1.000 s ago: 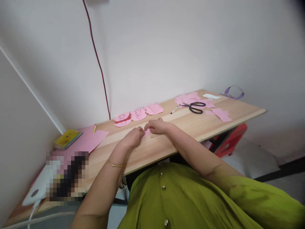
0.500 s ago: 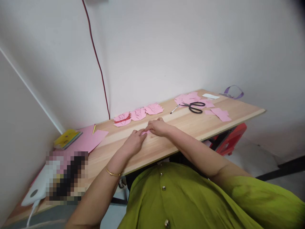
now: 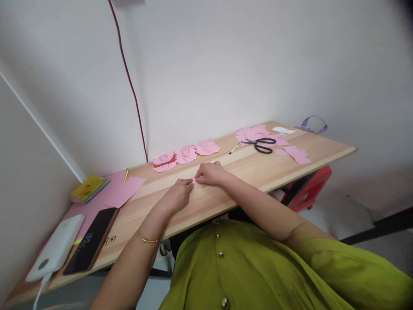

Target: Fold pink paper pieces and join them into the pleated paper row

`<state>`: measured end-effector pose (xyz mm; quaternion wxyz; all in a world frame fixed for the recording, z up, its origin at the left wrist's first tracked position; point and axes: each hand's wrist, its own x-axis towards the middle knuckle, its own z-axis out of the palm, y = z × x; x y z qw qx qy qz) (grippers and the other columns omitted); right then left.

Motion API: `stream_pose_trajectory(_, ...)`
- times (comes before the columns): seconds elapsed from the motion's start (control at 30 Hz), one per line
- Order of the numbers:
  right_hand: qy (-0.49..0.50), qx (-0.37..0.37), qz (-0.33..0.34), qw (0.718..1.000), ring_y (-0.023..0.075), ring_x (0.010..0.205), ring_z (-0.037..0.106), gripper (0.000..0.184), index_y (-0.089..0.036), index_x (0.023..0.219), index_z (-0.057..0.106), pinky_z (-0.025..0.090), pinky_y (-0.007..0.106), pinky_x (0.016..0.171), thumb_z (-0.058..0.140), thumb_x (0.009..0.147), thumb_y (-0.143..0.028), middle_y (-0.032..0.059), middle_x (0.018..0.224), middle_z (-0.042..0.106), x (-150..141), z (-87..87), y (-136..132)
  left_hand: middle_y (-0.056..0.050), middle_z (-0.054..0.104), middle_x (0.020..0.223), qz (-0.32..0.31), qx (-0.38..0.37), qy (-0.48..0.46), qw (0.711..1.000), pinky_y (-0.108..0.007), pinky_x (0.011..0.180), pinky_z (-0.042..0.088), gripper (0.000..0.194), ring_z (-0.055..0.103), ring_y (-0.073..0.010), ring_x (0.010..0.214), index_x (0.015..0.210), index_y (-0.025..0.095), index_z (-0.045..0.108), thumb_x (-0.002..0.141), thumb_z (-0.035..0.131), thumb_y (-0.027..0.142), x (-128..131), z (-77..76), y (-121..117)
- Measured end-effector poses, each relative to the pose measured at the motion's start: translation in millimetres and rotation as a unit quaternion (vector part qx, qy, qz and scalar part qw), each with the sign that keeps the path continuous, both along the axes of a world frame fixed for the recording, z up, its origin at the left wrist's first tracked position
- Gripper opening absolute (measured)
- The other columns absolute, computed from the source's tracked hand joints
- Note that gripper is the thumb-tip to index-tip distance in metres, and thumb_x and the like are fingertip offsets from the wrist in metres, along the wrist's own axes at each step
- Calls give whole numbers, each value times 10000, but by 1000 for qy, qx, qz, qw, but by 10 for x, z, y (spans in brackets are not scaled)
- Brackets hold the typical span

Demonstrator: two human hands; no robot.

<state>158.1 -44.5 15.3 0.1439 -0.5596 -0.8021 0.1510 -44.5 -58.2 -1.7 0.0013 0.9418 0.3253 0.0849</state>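
Observation:
A small piece of pink paper (image 3: 194,181) lies low over the wooden table (image 3: 238,172), mostly covered by my fingers. My left hand (image 3: 178,194) pinches its left side, fingers closed together. From the right, my right hand (image 3: 209,173) has its fingertips closed on the other side of the same paper. Beyond my hands, along the wall, three pink paper cutouts with jagged edges (image 3: 186,155) lie in a row. Red marking crosses the leftmost one.
Black-handled scissors (image 3: 263,145), a pen (image 3: 235,147) and pink paper scraps (image 3: 298,155) lie to the right. At left are pink sheets (image 3: 125,192), a yellow packet (image 3: 89,188), a phone (image 3: 92,241) and a white power bank (image 3: 56,247) with a cable.
My left hand has shifted slightly left and down, and its fingertips are a little farther from the right hand's. Less of the pink paper shows between them.

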Motion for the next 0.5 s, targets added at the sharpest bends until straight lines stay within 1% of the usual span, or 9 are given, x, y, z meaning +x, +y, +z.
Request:
stream_pose_trajectory(0.07, 3, 0, -38, 999, 265, 991, 602, 267, -260, 944, 731, 285, 462, 939, 604, 775, -423, 69, 1018, 706, -75, -17, -4, -163, 631, 1226, 2, 0, 0, 1000, -385, 971, 460, 340, 574, -251, 1097, 1075, 138, 682, 897, 397, 86, 22, 13, -5)
stream_pose_trajectory(0.17, 8, 2, -71, 997, 263, 990, 602, 237, -268, 947, 717, 285, 470, 942, 628, 749, -365, 59, 1025, 704, -122, -56, 0, -159, 633, 1227, 3, -6, 6, 1000, -401, 964, 467, 332, 581, -252, 1087, 1044, 148, 692, 880, 413, 73, 36, 40, -6)
stream_pose_trajectory(0.3, 12, -7, -57, 998, 249, 1002, 605, 254, -308, 989, 722, 285, 477, 958, 596, 770, -276, 40, 1080, 697, -22, -91, 12, -163, 596, 1303, -1, -24, 9, 1000, -415, 985, 459, 329, 581, -251, 1112, 1038, 144, 695, 899, 400, 103, 7, 81, -11)
stream_pose_trajectory(0.5, 21, -14, -46, 999, 261, 1091, 580, 327, -331, 1052, 728, 307, 480, 979, 509, 832, -226, 29, 1195, 665, 147, -78, -8, -172, 569, 1349, 4, -54, -11, 998, -386, 1041, 427, 353, 546, -252, 1212, 1111, 133, 692, 932, 402, 227, -65, 116, -24)
